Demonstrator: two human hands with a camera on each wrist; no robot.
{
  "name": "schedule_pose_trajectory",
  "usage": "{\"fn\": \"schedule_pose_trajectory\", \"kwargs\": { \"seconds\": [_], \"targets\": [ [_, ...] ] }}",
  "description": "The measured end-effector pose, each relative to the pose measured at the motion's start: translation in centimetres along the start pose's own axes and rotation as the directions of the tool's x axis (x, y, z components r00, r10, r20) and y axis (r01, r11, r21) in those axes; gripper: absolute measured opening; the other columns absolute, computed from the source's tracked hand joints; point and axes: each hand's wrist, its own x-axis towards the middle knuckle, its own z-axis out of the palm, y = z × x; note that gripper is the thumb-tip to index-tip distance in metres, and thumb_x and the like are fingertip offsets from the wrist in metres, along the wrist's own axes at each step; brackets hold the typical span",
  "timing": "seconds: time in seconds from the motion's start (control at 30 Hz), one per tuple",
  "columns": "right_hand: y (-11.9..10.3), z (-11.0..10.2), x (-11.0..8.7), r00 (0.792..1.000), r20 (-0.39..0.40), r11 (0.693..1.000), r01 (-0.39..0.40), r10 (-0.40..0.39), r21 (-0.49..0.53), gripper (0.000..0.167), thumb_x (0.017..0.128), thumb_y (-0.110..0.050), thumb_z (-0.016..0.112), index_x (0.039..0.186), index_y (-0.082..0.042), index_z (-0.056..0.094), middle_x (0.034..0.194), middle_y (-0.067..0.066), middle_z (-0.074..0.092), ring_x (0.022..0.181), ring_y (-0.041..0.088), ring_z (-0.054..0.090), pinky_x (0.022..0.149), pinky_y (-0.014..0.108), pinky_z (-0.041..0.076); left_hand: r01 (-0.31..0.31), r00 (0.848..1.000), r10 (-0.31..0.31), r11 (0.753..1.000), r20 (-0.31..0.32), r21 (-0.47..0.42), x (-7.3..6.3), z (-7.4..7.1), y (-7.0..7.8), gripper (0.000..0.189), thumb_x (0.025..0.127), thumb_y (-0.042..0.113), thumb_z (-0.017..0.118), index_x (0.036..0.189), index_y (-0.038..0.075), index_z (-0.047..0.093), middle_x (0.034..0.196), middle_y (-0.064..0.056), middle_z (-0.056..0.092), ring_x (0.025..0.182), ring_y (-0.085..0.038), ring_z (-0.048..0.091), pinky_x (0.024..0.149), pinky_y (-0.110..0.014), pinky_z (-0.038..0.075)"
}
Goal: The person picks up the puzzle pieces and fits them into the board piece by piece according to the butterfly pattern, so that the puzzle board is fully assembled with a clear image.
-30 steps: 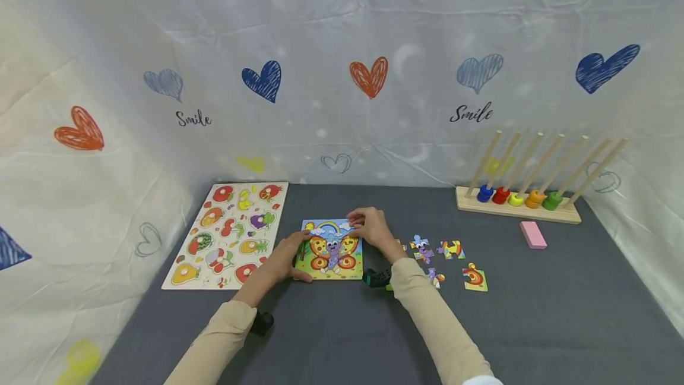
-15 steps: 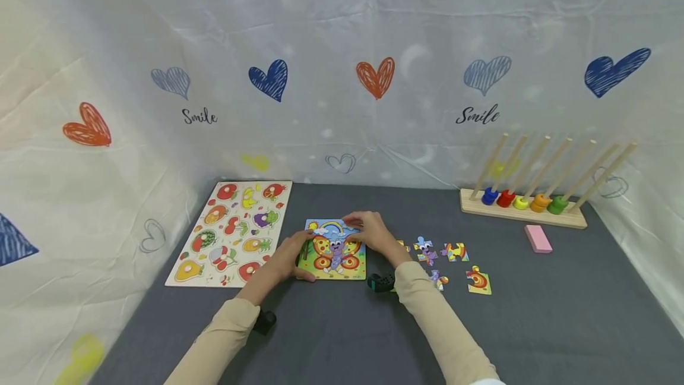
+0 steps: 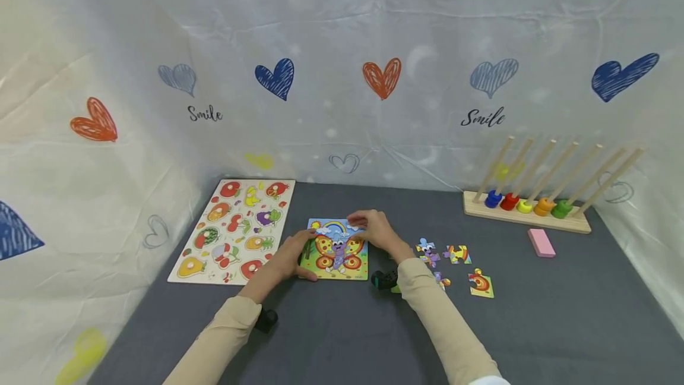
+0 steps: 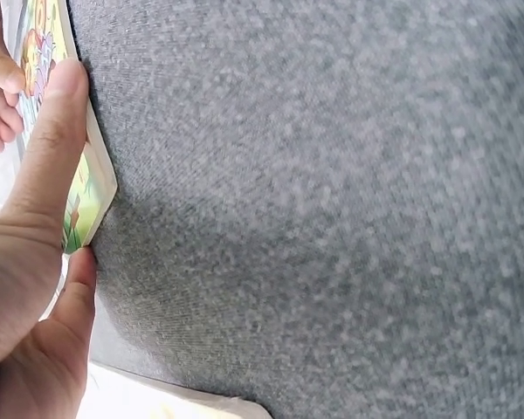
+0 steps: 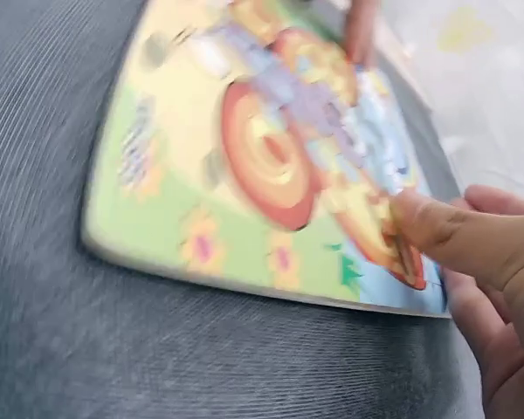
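While the left hand and right hand pinch a butterfly board, grey cloth meets heart-printed white sheeting behind.

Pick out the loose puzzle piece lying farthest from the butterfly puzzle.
It's the corner piece with a red-orange swirl and green lower edge, farthest right of the loose pieces; the other visible pieces lie closer to the butterfly puzzle.
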Motion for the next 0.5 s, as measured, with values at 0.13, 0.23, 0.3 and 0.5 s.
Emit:
{"fn": "schedule_pose_trajectory", "kwargs": {
  "seconds": [0.13, 0.23, 0.3, 0.5],
  "targets": [
    [0.5, -0.6, -0.7, 0.999, -0.032, 0.971, -0.030, 0.039, 0.237, 0.042, 0.081, 0.004, 0.072, 0.121, 0.010, 0.060, 0.118, 0.024, 0.063, 0.108, 0.034, 0.062, 0.087, 0.031, 0.054, -0.025, 1.000, 0.025, 1.000, 0.006, 0.003, 0.3, 0.0, -0.1, 0.092, 0.065, 0.026, 0.090, 0.137, -0.006, 0.043, 0.144, -0.022, 0.038, 0.132, -0.042, 0.036, 0.109, -0.055, 0.030],
    [0.6, -1.3, -1.5, 0.998, -0.048, 0.930, -0.022, 0.043, 0.367, 0.041, 0.086, 0.006, 0.067, 0.124, 0.013, 0.056, 0.122, 0.028, 0.059, 0.112, 0.038, 0.059, 0.088, 0.032, 0.054, -0.032, 0.999, 0.032, 0.999, 0.003, -0.007, 0.5, 0.0, -0.3, 0.093, 0.065, 0.026, 0.090, 0.137, -0.006, 0.042, 0.143, -0.023, 0.040, 0.131, -0.041, 0.037, 0.109, -0.054, 0.030],
    [0.6, -2.0, -1.9, 0.998, -0.058, 0.916, -0.008, 0.034, 0.402, 0.041, 0.087, 0.006, 0.066, 0.125, 0.014, 0.054, 0.123, 0.029, 0.058, 0.114, 0.040, 0.057, 0.089, 0.032, 0.054, -0.037, 0.999, 0.037, 0.999, 0.000, -0.014, 0.6, 0.0, -0.4, 0.093, 0.065, 0.026, 0.090, 0.137, -0.007, 0.042, 0.142, -0.024, 0.040, 0.130, -0.040, 0.039, 0.109, -0.054, 0.031],
    [1.1, -4.4, -3.9, 0.998, -0.067, 0.896, 0.021, 0.009, 0.443, 0.044, 0.087, 0.005, 0.066, 0.126, 0.017, 0.051, 0.126, 0.036, 0.051, 0.119, 0.045, 0.051, 0.093, 0.027, 0.050, -0.047, 0.999, 0.047, 0.998, -0.005, -0.042, 0.1, -0.4, -0.6, 0.092, 0.064, 0.022, 0.091, 0.136, -0.009, 0.042, 0.141, -0.026, 0.040, 0.127, -0.040, 0.042, 0.105, -0.052, 0.036]
  ]
}}
